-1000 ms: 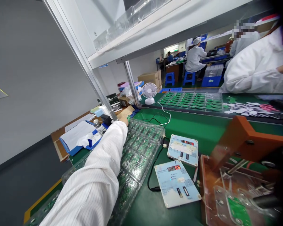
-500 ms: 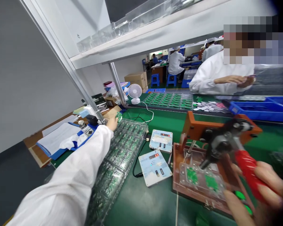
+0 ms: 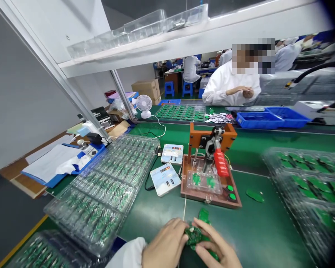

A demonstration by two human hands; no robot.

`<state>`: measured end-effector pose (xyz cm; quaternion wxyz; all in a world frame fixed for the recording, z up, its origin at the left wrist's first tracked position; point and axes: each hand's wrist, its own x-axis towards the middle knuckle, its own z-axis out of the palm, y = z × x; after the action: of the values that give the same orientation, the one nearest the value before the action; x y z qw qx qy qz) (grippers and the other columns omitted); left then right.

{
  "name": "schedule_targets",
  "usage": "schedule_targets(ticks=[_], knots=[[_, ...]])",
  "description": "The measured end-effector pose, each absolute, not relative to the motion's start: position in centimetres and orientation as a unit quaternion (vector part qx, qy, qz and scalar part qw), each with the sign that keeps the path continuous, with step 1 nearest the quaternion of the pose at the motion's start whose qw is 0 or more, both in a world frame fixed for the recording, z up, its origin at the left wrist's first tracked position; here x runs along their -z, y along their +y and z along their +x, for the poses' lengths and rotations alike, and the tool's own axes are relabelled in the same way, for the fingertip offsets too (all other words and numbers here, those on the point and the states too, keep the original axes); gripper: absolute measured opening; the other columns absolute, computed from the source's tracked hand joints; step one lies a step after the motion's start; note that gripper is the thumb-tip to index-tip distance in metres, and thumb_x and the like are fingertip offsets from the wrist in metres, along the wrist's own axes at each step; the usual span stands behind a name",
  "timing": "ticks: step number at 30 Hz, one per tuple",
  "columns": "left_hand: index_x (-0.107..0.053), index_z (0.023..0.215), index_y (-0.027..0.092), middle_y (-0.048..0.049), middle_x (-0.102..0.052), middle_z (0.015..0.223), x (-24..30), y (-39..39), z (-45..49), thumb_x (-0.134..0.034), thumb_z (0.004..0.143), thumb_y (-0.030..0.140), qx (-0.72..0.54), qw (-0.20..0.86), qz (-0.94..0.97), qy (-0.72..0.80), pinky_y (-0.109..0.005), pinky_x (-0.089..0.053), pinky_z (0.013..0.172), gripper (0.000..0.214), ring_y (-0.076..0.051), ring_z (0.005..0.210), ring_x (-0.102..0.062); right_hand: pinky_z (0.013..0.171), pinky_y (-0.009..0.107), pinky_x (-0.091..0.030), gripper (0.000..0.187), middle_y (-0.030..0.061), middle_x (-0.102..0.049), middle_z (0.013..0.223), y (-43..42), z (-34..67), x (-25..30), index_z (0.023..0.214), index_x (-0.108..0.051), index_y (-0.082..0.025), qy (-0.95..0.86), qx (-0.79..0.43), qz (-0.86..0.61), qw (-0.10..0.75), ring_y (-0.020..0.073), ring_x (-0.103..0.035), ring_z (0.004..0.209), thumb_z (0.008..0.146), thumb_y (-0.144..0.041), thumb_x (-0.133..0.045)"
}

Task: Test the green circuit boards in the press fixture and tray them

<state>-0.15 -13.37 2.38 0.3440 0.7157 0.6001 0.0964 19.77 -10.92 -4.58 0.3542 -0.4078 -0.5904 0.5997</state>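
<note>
My left hand (image 3: 166, 243) and my right hand (image 3: 218, 243) meet at the near edge of the bench. Between their fingertips is a small green circuit board (image 3: 194, 237) with parts on its face, gripped from both sides. More green boards (image 3: 203, 216) lie just beyond and under my right fingers, partly covered. Ahead stands a wooden test fixture (image 3: 212, 201) with a toggle clamp and a red handle (image 3: 221, 163). Two green boards (image 3: 196, 179) sit in its clear plate, and no hand touches it.
To the left, a clear tray (image 3: 100, 193) carries rows of boards. Two display boxes (image 3: 166, 179) stand beside the fixture. One loose green board (image 3: 255, 195) lies to its right, near stacked trays (image 3: 284, 193). A co-worker (image 3: 231, 83) sits across, behind blue bins (image 3: 259, 120).
My left hand has come back from the tray's far end with a green board. My right hand has let go of the red handle and joined it. The view has swung right.
</note>
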Motion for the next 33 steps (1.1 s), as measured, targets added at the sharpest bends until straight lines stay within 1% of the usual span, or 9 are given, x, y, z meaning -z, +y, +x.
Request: schedule_targets(ticks=[5, 12, 17, 21, 24, 27, 29, 31, 33], knots=[[-0.060, 0.117, 0.015, -0.0126, -0.064, 0.115, -1.6, -12.5, 1.9, -0.040, 0.105, 0.015, -0.088, 0.338, 0.747, 0.565, -0.044, -0.052, 0.104, 0.023, -0.027, 0.115, -0.062, 0.084, 0.024, -0.064, 0.028, 0.0110, -0.074, 0.122, -10.2, 21.1, 3.7, 0.111, -0.081, -0.028, -0.609, -0.555, -0.436, 0.361, 0.0246, -0.075, 0.106, 0.092, -0.045, -0.069], [-0.062, 0.128, 0.022, -0.0086, -0.066, 0.118, -1.1, -12.6, 1.2, -0.046, 0.105, 0.019, -0.122, 0.401, 0.732, 0.537, -0.042, -0.051, 0.105, 0.028, -0.025, 0.116, -0.063, 0.076, 0.025, -0.065, 0.040, 0.0110, -0.077, 0.099, -10.9, 20.7, 3.2, 0.086, -0.082, -0.021, -0.546, -0.576, -0.460, 0.399, 0.0236, -0.077, 0.090, 0.083, -0.060, -0.074], [-0.068, 0.120, 0.025, -0.0052, -0.068, 0.112, 0.0, -11.3, -0.3, -0.043, 0.107, 0.022, -0.195, 0.394, 0.711, 0.550, -0.036, -0.054, 0.097, 0.028, -0.021, 0.106, -0.067, 0.074, 0.026, -0.066, 0.044, 0.0119, -0.078, 0.101, -10.0, 23.2, 4.0, 0.088, -0.081, -0.019, -0.552, -0.502, -0.516, 0.420, 0.0244, -0.077, 0.091, 0.083, -0.062, -0.074], [-0.065, 0.127, 0.023, -0.0083, -0.068, 0.107, 1.6, -9.4, -0.5, -0.043, 0.107, 0.025, -0.253, 0.242, 0.750, 0.561, -0.040, -0.055, 0.092, 0.030, -0.025, 0.101, -0.065, 0.091, 0.037, -0.065, 0.026, 0.0092, -0.077, 0.109, -8.6, 25.4, 4.6, 0.099, -0.081, -0.025, -0.668, -0.311, -0.530, 0.419, 0.0254, -0.076, 0.101, 0.096, -0.044, -0.063], [-0.066, 0.126, 0.022, -0.0089, -0.070, 0.107, 2.7, -8.7, 0.1, -0.044, 0.106, 0.024, -0.253, 0.168, 0.782, 0.544, -0.042, -0.055, 0.090, 0.030, -0.026, 0.099, -0.064, 0.099, 0.043, -0.062, 0.026, 0.0063, -0.077, 0.114, -8.0, 26.0, 5.2, 0.111, -0.077, -0.029, -0.764, -0.209, -0.483, 0.373, 0.0249, -0.073, 0.108, 0.101, -0.028, -0.053], [-0.069, 0.120, 0.022, -0.0083, -0.070, 0.105, 3.3, -8.8, 0.7, -0.047, 0.106, 0.024, -0.253, 0.174, 0.789, 0.532, -0.041, -0.055, 0.088, 0.026, -0.025, 0.099, -0.064, 0.102, 0.042, -0.060, 0.034, 0.0052, -0.075, 0.120, -8.3, 25.9, 5.7, 0.116, -0.074, -0.030, -0.814, -0.188, -0.444, 0.324, 0.0241, -0.069, 0.118, 0.100, -0.016, -0.047], [-0.068, 0.119, 0.020, -0.0086, -0.069, 0.107, 3.4, -9.1, 0.8, -0.055, 0.104, 0.030, -0.262, 0.201, 0.780, 0.531, -0.041, -0.055, 0.089, 0.022, -0.025, 0.101, -0.063, 0.105, 0.044, -0.059, 0.038, 0.0056, -0.072, 0.125, -8.7, 25.8, 5.9, 0.116, -0.073, -0.029, -0.821, -0.197, -0.438, 0.308, 0.0242, -0.066, 0.123, 0.097, -0.010, -0.046], [-0.067, 0.121, 0.019, -0.0096, -0.069, 0.112, 3.1, -9.3, 0.6, -0.064, 0.099, 0.038, -0.275, 0.231, 0.772, 0.525, -0.043, -0.054, 0.093, 0.030, -0.026, 0.105, -0.062, 0.107, 0.046, -0.057, 0.039, 0.0063, -0.069, 0.131, -9.0, 25.8, 5.9, 0.117, -0.071, -0.029, -0.817, -0.224, -0.443, 0.293, 0.0245, -0.063, 0.128, 0.094, -0.008, -0.047], [-0.066, 0.123, 0.018, -0.0104, -0.069, 0.115, 2.8, -9.4, 0.3, -0.064, 0.099, 0.043, -0.291, 0.255, 0.767, 0.512, -0.043, -0.052, 0.096, 0.034, -0.027, 0.109, -0.061, 0.111, 0.049, -0.054, 0.042, 0.0066, -0.064, 0.139, -9.2, 26.0, 5.7, 0.120, -0.070, -0.030, -0.813, -0.262, -0.446, 0.269, 0.0256, -0.058, 0.135, 0.091, -0.007, -0.051]])
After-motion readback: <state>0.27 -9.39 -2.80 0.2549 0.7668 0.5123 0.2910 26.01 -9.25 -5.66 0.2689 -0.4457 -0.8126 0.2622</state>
